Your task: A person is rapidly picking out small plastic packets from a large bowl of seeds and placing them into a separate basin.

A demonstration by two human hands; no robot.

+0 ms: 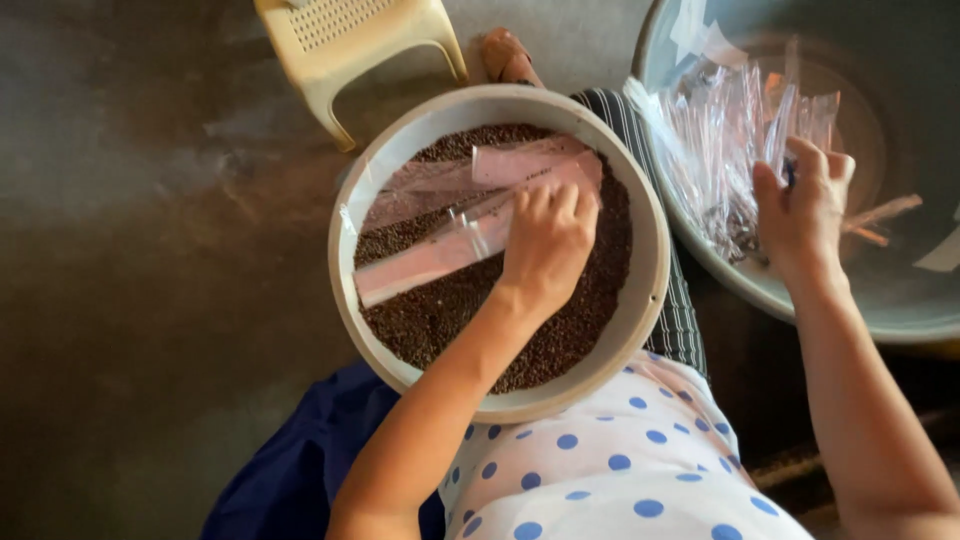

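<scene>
Head view: left hand (545, 240) seemingly presses pink-tinted clear packets (470, 215) on seeds (430, 315).

Left hand (545, 240) is reaching forward on a bare, nearly straight forearm, palm facing down, fingers curling together and pressing downward at the tips. Right hand (800, 205) is extending up and to the right on a bare arm, back showing, fingers bending inward in a loose pinch.

A pale yellow plastic stool (352, 48) stands on the dark, dull concrete floor (130, 250), dimly lit.
</scene>
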